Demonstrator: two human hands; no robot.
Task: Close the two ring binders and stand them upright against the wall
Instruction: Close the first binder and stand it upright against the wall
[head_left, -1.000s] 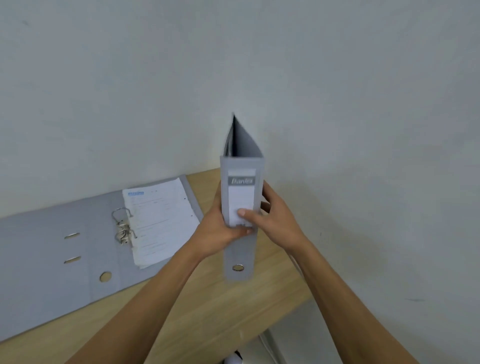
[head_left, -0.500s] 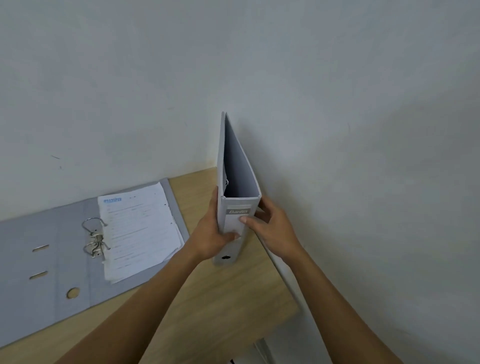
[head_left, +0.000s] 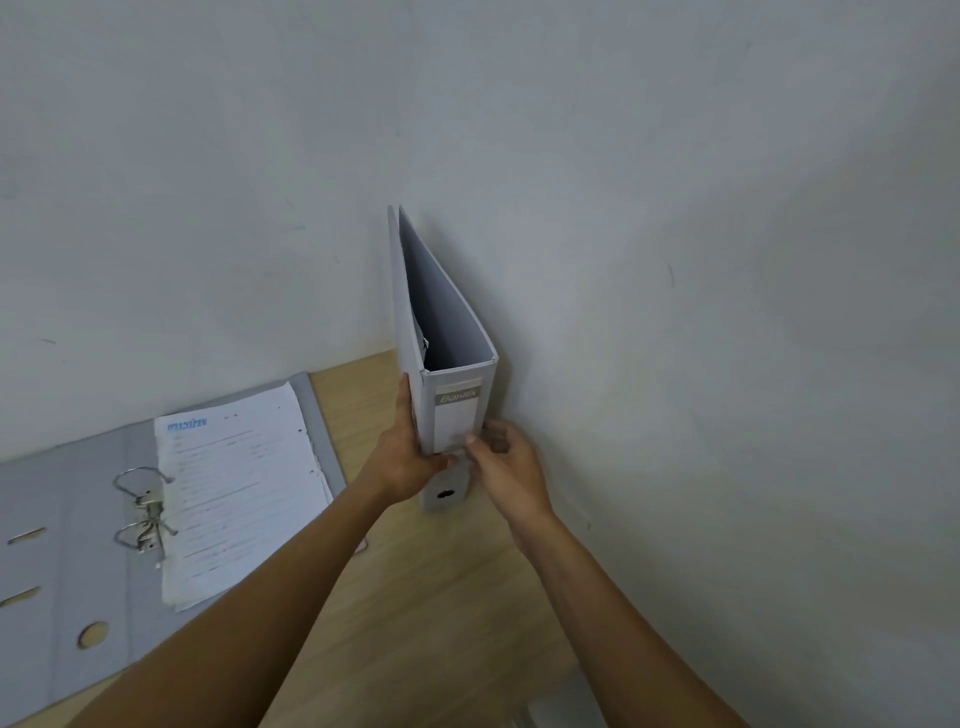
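Observation:
A closed grey ring binder (head_left: 457, 410) stands upright in the room's corner, spine towards me, its foot on the wooden desk (head_left: 441, 597) and its right cover against the right wall (head_left: 727, 312). My left hand (head_left: 405, 457) clasps its left cover and lower spine. My right hand (head_left: 506, 465) holds the spine's right edge with thumb and fingers. A second grey binder (head_left: 67, 519) lies open flat at the left, with its metal rings (head_left: 143, 514) raised and a stack of printed sheets (head_left: 239, 499) on its right half.
White walls meet in a corner behind the upright binder. The desk's right edge runs along the right wall, with a narrow gap lower down. Bare wood lies between the open binder and the upright one.
The closed binder has gone down from mid-air and back into the corner, where its foot now rests on the desk. Both hands went with it.

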